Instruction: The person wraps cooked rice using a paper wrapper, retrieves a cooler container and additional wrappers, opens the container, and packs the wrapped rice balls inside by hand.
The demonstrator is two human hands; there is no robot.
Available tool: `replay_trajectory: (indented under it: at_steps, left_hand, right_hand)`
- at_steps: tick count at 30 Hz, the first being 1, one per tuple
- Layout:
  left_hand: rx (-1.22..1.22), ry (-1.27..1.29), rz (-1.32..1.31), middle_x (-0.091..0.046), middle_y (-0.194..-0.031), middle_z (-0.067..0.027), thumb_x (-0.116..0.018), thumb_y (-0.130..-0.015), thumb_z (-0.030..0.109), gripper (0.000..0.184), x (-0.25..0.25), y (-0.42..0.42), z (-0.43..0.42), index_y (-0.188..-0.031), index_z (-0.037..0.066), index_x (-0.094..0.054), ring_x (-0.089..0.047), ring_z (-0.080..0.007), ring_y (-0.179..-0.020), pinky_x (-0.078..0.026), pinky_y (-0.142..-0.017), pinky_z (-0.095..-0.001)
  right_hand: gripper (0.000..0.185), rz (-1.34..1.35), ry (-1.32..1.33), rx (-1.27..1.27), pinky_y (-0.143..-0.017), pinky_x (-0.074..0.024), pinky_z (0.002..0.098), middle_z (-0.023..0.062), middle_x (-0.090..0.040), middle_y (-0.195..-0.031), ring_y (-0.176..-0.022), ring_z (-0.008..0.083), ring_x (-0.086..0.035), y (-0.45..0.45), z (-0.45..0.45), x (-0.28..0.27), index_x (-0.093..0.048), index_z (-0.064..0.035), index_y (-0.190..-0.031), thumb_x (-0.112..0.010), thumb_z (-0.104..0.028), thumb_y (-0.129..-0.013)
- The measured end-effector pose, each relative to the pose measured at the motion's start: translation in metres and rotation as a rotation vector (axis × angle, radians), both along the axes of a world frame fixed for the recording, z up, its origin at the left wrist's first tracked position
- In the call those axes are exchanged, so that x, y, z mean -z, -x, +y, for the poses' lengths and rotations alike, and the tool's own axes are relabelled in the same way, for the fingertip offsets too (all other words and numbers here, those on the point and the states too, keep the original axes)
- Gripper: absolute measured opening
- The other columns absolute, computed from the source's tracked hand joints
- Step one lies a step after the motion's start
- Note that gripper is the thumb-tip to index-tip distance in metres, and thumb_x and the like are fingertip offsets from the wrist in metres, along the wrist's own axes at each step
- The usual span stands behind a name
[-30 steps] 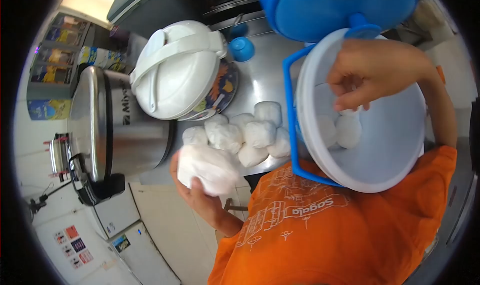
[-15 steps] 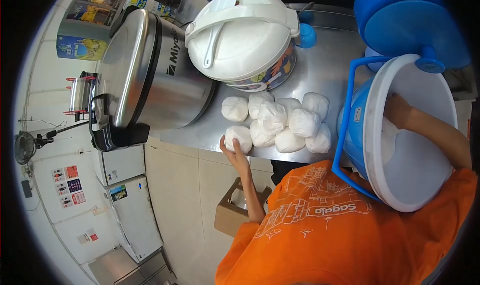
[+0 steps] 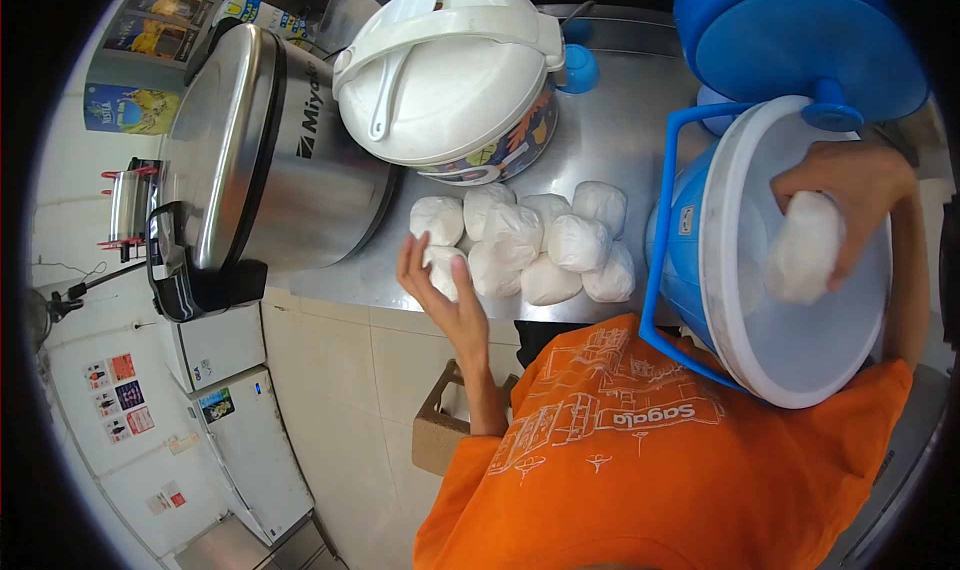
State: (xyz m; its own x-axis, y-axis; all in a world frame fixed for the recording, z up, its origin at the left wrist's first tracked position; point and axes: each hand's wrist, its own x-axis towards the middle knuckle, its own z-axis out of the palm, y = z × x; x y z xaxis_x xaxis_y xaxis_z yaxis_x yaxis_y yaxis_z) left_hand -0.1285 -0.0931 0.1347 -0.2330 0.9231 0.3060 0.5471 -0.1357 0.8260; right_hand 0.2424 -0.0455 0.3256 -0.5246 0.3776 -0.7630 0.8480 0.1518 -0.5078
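My right hand [image 3: 855, 205] is over the mouth of a blue insulated bucket [image 3: 685, 235] with a white inner wall, and its fingers are closed round a white paper-wrapped bundle [image 3: 805, 250]. Several similar wrapped bundles [image 3: 512, 236] lie in a pile on the steel table. Beside the pile's near left corner, my left hand [image 3: 448, 295] has its fingers spread and holds nothing. Its fingertips are close to the nearest bundle [image 3: 443, 270]; whether they touch it I cannot tell.
Behind the pile stands a white-lidded rice cooker [image 3: 445, 80] with a white paddle [image 3: 387, 95] on top. A large steel Miyako cooker [image 3: 300, 170] is at the left. A small blue cup [image 3: 577, 68] and a large blue lid-like piece [image 3: 810, 45] are farther back. The table's front edge [image 3: 370, 298] runs below the pile.
My right hand has risen from deep inside the bucket with a wrapped bundle in it. My left hand has let go of the nearest bundle and opened. The whole view has shifted slightly.
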Motion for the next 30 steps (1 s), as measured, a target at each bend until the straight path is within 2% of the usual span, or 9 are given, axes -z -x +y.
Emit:
replay_trajectory:
  at_steps: [3,7,12,14,16,18,21,23,30]
  left_hand:
    - [0.449,-0.041,-0.286,-0.035,-0.127,-0.0182,-0.061,-0.079,0.035,0.062,-0.058,-0.037,-0.016,-0.124,0.000,-0.037,-0.038,-0.0287,-0.116,-0.031,-0.096,-0.0396]
    - [1.063,-0.165,-0.568,-0.038,-0.123,-0.0210,-0.079,-0.063,0.035,0.091,-0.114,-0.082,-0.020,-0.128,-0.003,-0.027,-0.042,-0.0290,-0.113,-0.038,-0.091,-0.0375]
    - [0.462,-0.006,-0.962,-0.043,-0.120,-0.0210,-0.083,-0.055,0.037,0.098,-0.112,-0.077,-0.030,-0.126,-0.001,-0.027,-0.054,-0.0313,-0.100,-0.046,-0.084,-0.0422]
    - [0.306,-0.033,-0.644,-0.042,-0.120,-0.0187,-0.077,-0.060,0.045,0.090,-0.107,-0.051,-0.018,-0.124,0.000,-0.032,-0.052,-0.0286,-0.103,-0.045,-0.086,-0.0397]
    - [0.194,0.002,-0.502,-0.042,-0.120,-0.0158,-0.072,-0.064,0.048,0.084,-0.087,-0.021,0.002,-0.123,0.001,-0.037,-0.048,-0.0262,-0.107,-0.042,-0.088,-0.0375]
    - [0.043,-0.010,-0.240,-0.042,-0.121,-0.0144,-0.068,-0.074,0.030,0.065,-0.056,0.004,0.016,-0.123,0.001,-0.038,-0.044,-0.0262,-0.111,-0.035,-0.094,-0.0368]
    - [-0.050,0.015,0.062,-0.042,-0.121,-0.0164,-0.062,-0.081,0.017,0.053,0.004,0.037,0.038,-0.124,-0.001,-0.037,-0.042,-0.0273,-0.111,-0.031,-0.096,-0.0355]
    - [-0.027,0.076,0.018,-0.042,-0.121,-0.0180,-0.064,-0.081,0.021,0.055,0.042,0.053,0.045,-0.123,-0.002,-0.037,-0.041,-0.0271,-0.112,-0.031,-0.096,-0.0350]
    - [-0.004,0.270,0.597,-0.032,-0.128,-0.0254,-0.055,-0.085,0.033,0.060,0.072,0.060,0.028,-0.127,-0.003,-0.032,-0.033,-0.0398,-0.116,-0.026,-0.098,-0.0436]
  right_hand:
    - [0.055,0.509,-0.067,-0.007,-0.060,-0.0506,0.0249,0.0096,-0.065,-0.077,-0.070,0.0212,-0.065,0.009,-0.011,-0.019,-0.053,-0.0050,-0.081,-0.087,-0.026,-0.045]
    - [0.049,0.711,-0.215,0.358,-0.062,-0.0509,0.0252,0.0084,-0.064,-0.078,-0.071,0.0175,-0.065,0.065,-0.036,-0.015,-0.053,-0.0036,-0.084,-0.085,-0.022,-0.051]
    - [0.029,0.735,-0.059,0.758,-0.063,-0.0509,0.0256,0.0080,-0.063,-0.077,-0.070,0.0157,-0.064,0.071,-0.036,-0.021,-0.054,-0.0031,-0.082,-0.076,-0.015,-0.067]
    - [0.024,0.534,-0.080,0.611,-0.063,-0.0508,0.0253,0.0094,-0.064,-0.078,-0.072,0.0146,-0.064,0.042,-0.021,-0.015,-0.055,-0.0028,-0.078,-0.073,-0.015,-0.070]
    - [0.026,0.338,0.122,0.133,-0.060,-0.0494,0.0243,0.0095,-0.063,-0.070,-0.066,0.0140,-0.062,0.002,0.000,0.016,-0.057,-0.0019,-0.081,-0.070,-0.023,-0.074]
    - [0.036,0.038,0.325,0.149,-0.071,-0.0500,0.0291,0.0145,-0.064,-0.088,-0.078,0.0202,-0.063,-0.010,0.011,0.056,-0.057,-0.0019,-0.093,-0.071,-0.029,-0.073]
    - [0.062,0.041,-0.038,0.093,-0.084,-0.0455,0.0362,0.0196,-0.054,-0.113,-0.100,0.0248,-0.056,0.000,-0.006,0.128,-0.050,-0.0005,-0.113,-0.072,-0.038,-0.068]
    - [0.080,0.135,0.033,-0.060,-0.092,-0.0399,0.0410,0.0204,-0.038,-0.129,-0.116,0.0299,-0.043,0.007,-0.015,0.169,-0.039,-0.0029,-0.127,-0.072,-0.041,-0.066]
    - [0.074,-0.060,-0.138,-0.107,-0.094,-0.0378,0.0433,0.0183,-0.039,-0.125,-0.111,0.0380,-0.040,0.026,-0.045,0.186,-0.042,-0.0058,-0.126,-0.072,-0.033,-0.065]
